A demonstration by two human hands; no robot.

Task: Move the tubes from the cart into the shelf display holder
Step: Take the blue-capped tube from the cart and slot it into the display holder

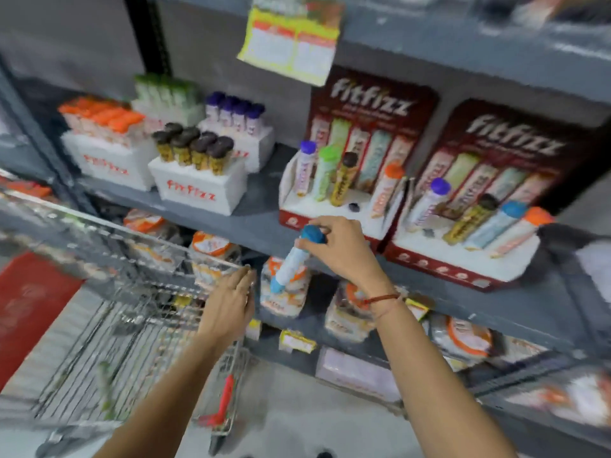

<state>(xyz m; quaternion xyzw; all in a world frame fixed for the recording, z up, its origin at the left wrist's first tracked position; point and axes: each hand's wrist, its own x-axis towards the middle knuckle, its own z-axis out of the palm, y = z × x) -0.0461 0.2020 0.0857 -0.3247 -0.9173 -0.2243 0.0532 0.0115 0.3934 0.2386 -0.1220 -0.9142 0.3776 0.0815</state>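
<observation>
My right hand (pixel 342 247) grips a blue-capped tube (pixel 294 259) by its top end, just below the front of the left red display holder (pixel 363 226). That holder carries purple, green, brown and orange capped tubes with one dark hole (pixel 353 207) showing between them. My left hand (pixel 231 302) rests on the rim of the wire cart (pixel 139 292) at the lower left. A green tube (pixel 105 388) lies blurred inside the cart.
A second red display holder (pixel 463 259) with several tubes stands to the right. White boxes of tubes (pixel 198 186) sit further left on the same grey shelf. Packets fill the shelf below. A yellow leaflet (pixel 291 41) hangs above.
</observation>
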